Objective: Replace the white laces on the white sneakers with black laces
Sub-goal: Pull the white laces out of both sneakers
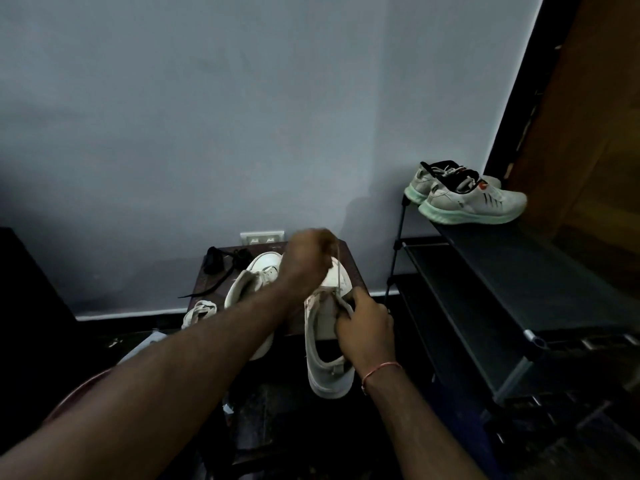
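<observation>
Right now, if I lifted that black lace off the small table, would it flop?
Probably: the black lace lies bunched, one end trailing limply past the table edge. It looks thin, so likely very light. It seems flat, so unlikely to roll.

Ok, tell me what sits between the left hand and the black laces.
The toe of the other white sneaker lies between the left hand and the black laces. That hand is also busy, pinching a white lace rising from the near sneaker that the right hand holds.
</observation>
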`<state>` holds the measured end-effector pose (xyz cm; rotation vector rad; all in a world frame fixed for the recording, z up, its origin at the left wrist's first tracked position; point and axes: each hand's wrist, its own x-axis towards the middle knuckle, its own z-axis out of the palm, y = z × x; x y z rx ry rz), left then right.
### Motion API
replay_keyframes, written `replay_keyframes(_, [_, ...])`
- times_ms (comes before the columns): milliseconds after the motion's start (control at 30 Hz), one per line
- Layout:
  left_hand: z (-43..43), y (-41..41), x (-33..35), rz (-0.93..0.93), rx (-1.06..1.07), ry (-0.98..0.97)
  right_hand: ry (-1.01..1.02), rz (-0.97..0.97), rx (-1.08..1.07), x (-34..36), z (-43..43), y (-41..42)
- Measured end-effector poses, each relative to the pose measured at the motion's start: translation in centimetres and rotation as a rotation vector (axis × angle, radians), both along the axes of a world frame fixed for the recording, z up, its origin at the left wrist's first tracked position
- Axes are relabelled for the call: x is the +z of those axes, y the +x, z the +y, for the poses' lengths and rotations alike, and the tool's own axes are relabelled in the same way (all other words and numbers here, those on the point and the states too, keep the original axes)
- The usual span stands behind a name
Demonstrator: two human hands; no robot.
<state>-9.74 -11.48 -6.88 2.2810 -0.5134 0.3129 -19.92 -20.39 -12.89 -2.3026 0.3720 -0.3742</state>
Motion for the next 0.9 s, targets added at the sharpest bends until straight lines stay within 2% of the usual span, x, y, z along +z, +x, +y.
replay_keyframes(33, [0.2,0.5,0.1,0.102,0.088,-0.299,-0.004,-0.003,-0.007,0.0,0.0,0.1])
replay_keyframes(67, [0.5,0.7,0.5,0.158,0.139,-0.408,-0.013,-0.009,-0.01,0.1,0.1,0.2])
replay_keyframes(100, [0.9,0.7,0.4,0.173,0.14,-0.336,-0.023,-0.001,-0.012,-0.1,0.2,0.2])
replay_keyframes(200, [1.6,0.5,-0.7,-0.032,-0.023,0.406,-0.037,-0.009,-0.002,-0.1,0.3,0.1])
replay_keyframes(300, [0.6,-1.2,-0.6,-0.229,-0.164,0.895,-0.032,-0.007,0.005,0.1,0.3,0.0])
replay_keyframes(400, [-0.5,-2.3,-0.3,-0.381,-0.235,1.096,-0.029,0.004,0.017,0.2,0.3,-0.1])
replay_keyframes(600, [-1.0,-2.0,-0.2,-0.395,-0.233,1.243,-0.028,0.005,0.028,0.4,0.4,-0.2])
replay_keyframes(667, [-1.0,-1.8,-0.3,-0.372,-0.227,1.168,-0.031,0.007,0.017,0.4,0.4,-0.2])
replay_keyframes(700, [-0.8,-1.3,-0.4,-0.328,-0.199,1.007,-0.027,0.002,0.014,0.4,0.4,-0.3])
replay_keyframes(833, [0.6,1.8,1.7,-0.036,0.09,-0.005,-0.032,-0.001,0.002,0.0,0.2,-0.1])
replay_keyframes(867, [1.1,2.5,2.2,0.014,0.107,-0.128,-0.042,0.0,-0.003,-0.1,0.2,0.0])
replay_keyframes(900, [1.5,3.0,2.3,0.041,0.099,-0.119,-0.051,0.004,-0.004,-0.1,0.2,0.1])
